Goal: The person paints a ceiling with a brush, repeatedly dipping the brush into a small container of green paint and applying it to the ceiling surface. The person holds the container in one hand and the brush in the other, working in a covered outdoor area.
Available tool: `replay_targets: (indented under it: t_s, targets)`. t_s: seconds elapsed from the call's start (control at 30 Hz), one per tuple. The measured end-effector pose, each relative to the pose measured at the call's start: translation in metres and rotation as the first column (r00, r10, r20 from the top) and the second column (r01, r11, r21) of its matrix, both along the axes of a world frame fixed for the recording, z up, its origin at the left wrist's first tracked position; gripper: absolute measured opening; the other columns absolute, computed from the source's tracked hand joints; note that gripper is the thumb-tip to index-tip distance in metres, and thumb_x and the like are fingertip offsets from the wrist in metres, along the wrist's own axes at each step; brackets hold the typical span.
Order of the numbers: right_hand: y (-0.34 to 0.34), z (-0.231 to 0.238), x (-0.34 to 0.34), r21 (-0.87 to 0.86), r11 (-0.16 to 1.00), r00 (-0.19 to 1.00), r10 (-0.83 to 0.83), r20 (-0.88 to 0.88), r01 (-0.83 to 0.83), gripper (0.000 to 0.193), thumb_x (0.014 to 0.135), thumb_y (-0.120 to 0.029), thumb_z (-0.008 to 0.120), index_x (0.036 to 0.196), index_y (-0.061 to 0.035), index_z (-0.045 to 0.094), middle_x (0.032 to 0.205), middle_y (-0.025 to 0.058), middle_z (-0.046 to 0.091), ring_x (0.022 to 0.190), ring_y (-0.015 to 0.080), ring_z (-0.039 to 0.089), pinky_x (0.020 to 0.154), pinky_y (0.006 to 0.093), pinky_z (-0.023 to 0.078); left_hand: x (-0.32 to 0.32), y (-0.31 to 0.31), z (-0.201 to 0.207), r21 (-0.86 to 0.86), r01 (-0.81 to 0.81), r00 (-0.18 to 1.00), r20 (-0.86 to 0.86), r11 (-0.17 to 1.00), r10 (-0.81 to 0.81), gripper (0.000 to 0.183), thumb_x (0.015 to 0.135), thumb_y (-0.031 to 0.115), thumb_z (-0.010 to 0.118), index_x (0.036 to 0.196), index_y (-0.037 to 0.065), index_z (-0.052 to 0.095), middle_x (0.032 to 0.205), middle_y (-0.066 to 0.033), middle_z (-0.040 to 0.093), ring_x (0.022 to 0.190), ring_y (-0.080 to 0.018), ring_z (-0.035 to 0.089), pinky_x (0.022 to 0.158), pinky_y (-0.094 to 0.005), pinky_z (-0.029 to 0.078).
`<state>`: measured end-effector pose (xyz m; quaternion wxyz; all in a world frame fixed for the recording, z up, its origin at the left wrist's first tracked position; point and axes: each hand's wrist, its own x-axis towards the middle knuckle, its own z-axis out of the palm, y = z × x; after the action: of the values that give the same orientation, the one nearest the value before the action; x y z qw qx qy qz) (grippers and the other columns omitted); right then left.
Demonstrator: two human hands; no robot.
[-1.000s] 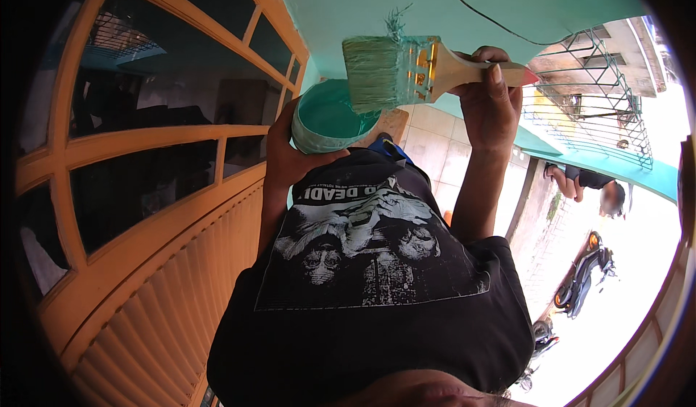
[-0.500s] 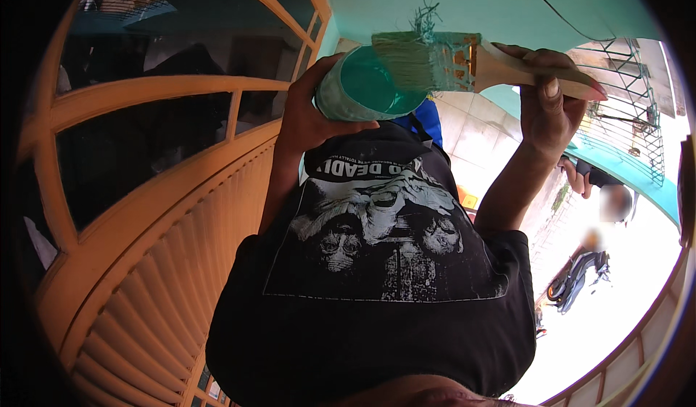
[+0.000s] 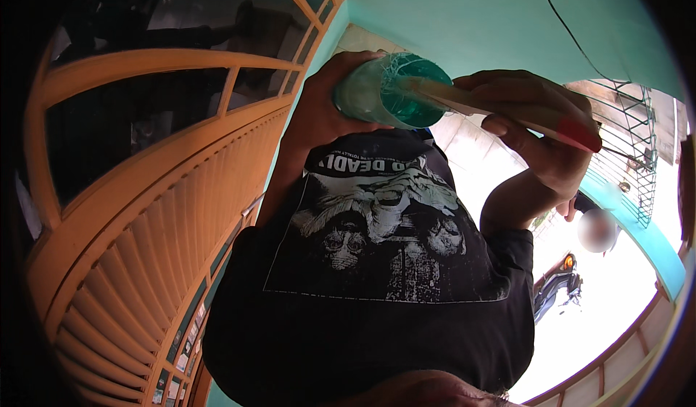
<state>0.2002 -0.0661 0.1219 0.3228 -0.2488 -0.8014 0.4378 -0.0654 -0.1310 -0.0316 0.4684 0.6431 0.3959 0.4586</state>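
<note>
My left hand (image 3: pixel 317 102) is wrapped round a translucent plastic cup (image 3: pixel 357 96), its open mouth tilted to the right. Teal-green paint (image 3: pixel 428 73) coats the inside, and pale streaks show at the rim. In my right hand (image 3: pixel 562 164) is a paintbrush (image 3: pixel 460 99) with a pale wooden handle and a red tip. Its head end reaches into the mouth of the cup, so most of the bristles are hidden. Both hands are raised in front of my black printed T-shirt (image 3: pixel 362 313).
An orange-painted wooden frame (image 3: pixel 181 135) with dark glass panes and slatted panels runs along the left. Ahead rises a teal wall (image 3: pixel 471 15) with a dark cable (image 3: pixel 565 26). To the right are a wire rack (image 3: pixel 634 138), another person (image 3: pixel 596 229) and a motorbike (image 3: pixel 558 287).
The paintbrush has moved from lying across the cup's rim to pointing into its mouth, the right hand turning and coming lower. The cup has shifted slightly right.
</note>
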Motion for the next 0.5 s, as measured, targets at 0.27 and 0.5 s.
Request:
replay_targets:
  t_s: [0.27, 0.5]
  targets:
    - [0.002, -0.006, -0.004, 0.051, 0.999, 0.991, -0.027, 0.13, 0.021, 0.02, 0.081, 0.001, 0.077, 0.1, 0.0048, 0.074, 0.103, 0.0183, 0.075, 0.095, 0.0301, 0.076, 0.08, 0.0371, 0.062, 0.01, 0.003, 0.003, 0.002, 0.027, 0.998, 0.055, 1.0, -0.027, 0.097, 0.056, 0.003, 0.095, 0.142, 0.012, 0.051, 0.139, -0.0113, 0.059, 0.131, -0.0287, 0.056, 0.109, -0.0437, 0.049]
    - [-0.003, -0.008, -0.015, 0.091, 0.994, 0.969, -0.075, 0.237, 0.055, 0.015, 0.078, -0.003, 0.081, 0.093, 0.0, 0.077, 0.101, 0.0121, 0.077, 0.091, 0.0259, 0.076, 0.079, 0.0332, 0.062, 0.013, 0.009, -0.011, 0.004, 0.056, 0.986, 0.155, 0.998, -0.056, 0.097, 0.055, 0.01, 0.098, 0.142, 0.011, 0.052, 0.138, -0.012, 0.06, 0.129, -0.0286, 0.058, 0.108, -0.0423, 0.05]
